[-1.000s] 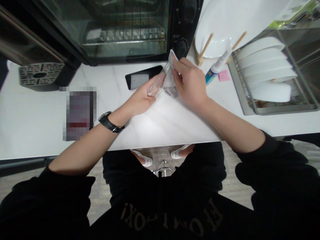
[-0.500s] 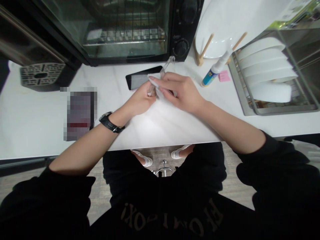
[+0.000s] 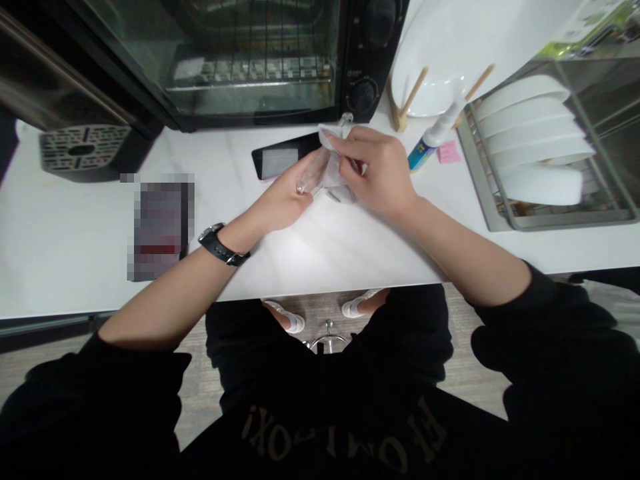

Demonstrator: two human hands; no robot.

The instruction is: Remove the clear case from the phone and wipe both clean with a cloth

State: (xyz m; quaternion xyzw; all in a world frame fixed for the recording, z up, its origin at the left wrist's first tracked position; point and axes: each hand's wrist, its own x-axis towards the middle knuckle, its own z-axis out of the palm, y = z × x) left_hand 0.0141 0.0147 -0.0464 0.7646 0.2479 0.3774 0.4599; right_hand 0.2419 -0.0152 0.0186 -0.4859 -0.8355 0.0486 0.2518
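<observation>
Above the counter (image 3: pixel 300 260), the left hand (image 3: pixel 285 200) grips the near end of a clear case (image 3: pixel 310 175); its underside fingers are hidden. The right hand (image 3: pixel 383 167) has its fingers pinching a white cloth (image 3: pixel 331 173) against the case's farther part. Just beyond lies a phone (image 3: pixel 280 164); a spray bottle (image 3: pixel 421 155) stands beside the right hand. Assessed risk: rubbing pressure against a one-ended hold could twist the case loose and drop it. Versus half a second ago, the cloth has shifted toward the far end; left hand unchanged.
</observation>
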